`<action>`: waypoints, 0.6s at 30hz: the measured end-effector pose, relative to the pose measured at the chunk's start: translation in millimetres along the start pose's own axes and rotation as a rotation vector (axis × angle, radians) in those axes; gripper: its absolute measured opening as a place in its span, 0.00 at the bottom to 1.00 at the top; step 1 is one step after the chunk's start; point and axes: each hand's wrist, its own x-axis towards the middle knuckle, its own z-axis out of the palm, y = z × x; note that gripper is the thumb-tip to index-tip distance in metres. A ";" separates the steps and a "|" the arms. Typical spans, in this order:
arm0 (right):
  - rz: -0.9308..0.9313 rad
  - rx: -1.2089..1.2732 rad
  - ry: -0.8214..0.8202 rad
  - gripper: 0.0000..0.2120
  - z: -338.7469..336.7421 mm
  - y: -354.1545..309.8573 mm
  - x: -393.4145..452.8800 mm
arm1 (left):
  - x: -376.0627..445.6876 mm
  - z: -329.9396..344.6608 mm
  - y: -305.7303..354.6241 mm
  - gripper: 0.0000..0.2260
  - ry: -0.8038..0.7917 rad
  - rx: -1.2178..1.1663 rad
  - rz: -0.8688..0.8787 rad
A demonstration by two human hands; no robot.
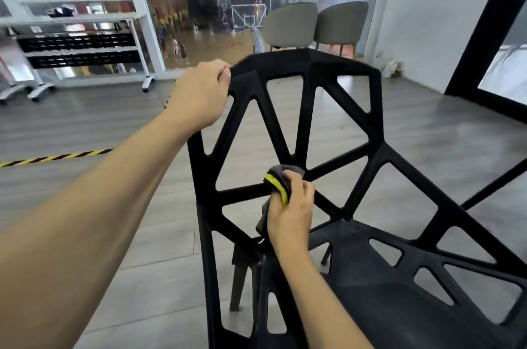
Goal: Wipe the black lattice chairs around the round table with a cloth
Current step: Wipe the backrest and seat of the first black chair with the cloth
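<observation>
A black lattice chair (310, 69) fills the centre and right of the head view, its backrest facing me and its seat (379, 300) at lower right. My left hand (199, 94) grips the top left corner of the backrest. My right hand (291, 214) holds a grey cloth with a yellow edge (281, 180) and presses it on the hub where the backrest's bars meet. Part of the cloth hangs below my fingers.
Two grey upholstered chairs (291, 26) stand behind the black chair by a glass wall. A white wheeled rack (85, 43) is at the far left. Yellow-black tape (57, 156) runs across the grey wood floor. A black frame (482, 29) rises at the right.
</observation>
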 end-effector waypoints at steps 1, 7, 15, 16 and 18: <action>-0.070 0.020 -0.037 0.19 3.6 -9.9 -9.2 | 0.0 1.0 -0.8 0.15 0.009 0.021 0.005; -0.482 -0.108 -0.287 0.21 8.6 -35.2 -6.7 | -5.1 5.0 1.9 0.13 0.050 0.219 0.000; -0.371 -0.141 -0.238 0.20 -33.2 -20.4 55.6 | 33.7 29.9 48.7 0.10 0.049 0.369 0.170; -0.389 -0.110 -0.156 0.20 -40.7 -26.5 62.8 | 42.5 38.6 56.6 0.15 0.039 0.403 0.216; -0.448 -0.070 0.037 0.20 -56.0 -39.9 87.3 | 53.7 51.8 66.7 0.19 0.048 0.433 0.218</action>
